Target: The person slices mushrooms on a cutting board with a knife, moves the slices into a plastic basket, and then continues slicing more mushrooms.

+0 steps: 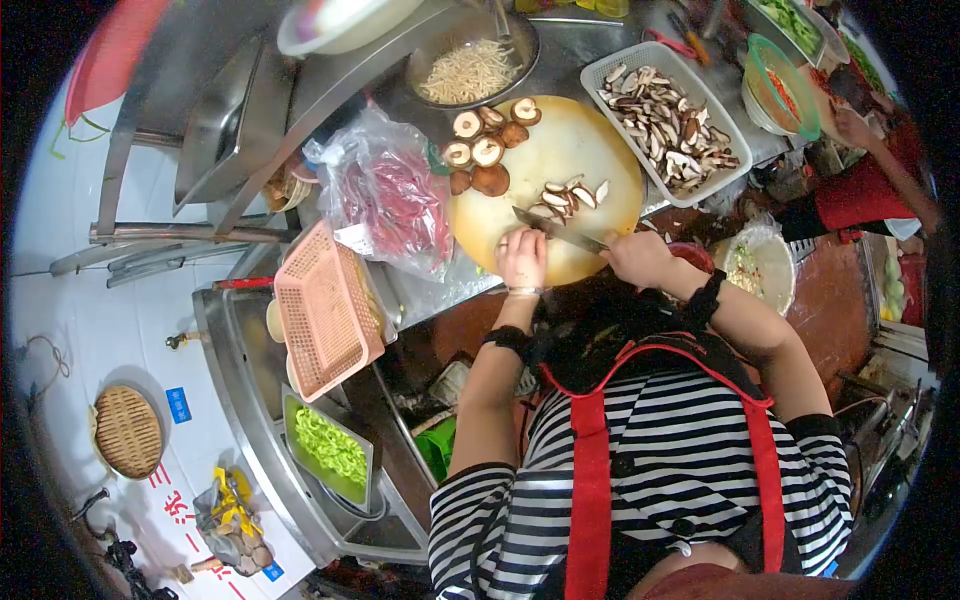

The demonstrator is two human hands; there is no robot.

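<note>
Mushroom slices (pixel 572 197) lie beside a knife (pixel 568 233) on a round yellowish board (pixel 610 150).
Nearest, the right hand (pixel 641 260) is wrapped around the knife's handle; the left hand (pixel 522 260) rests by the blade, fingers bent and close together, hiding whatever is under them. Just past the blade, the slices show pale flesh and brown edges. Beyond sit whole brown-capped mushrooms (pixel 488 151), some pale underside up. A clear bag (pixel 385 195) of something red crowds the board's left edge; a white basket (pixel 712 183) of slices stands right, a metal bowl (pixel 437 42) of pale shreds behind.
</note>
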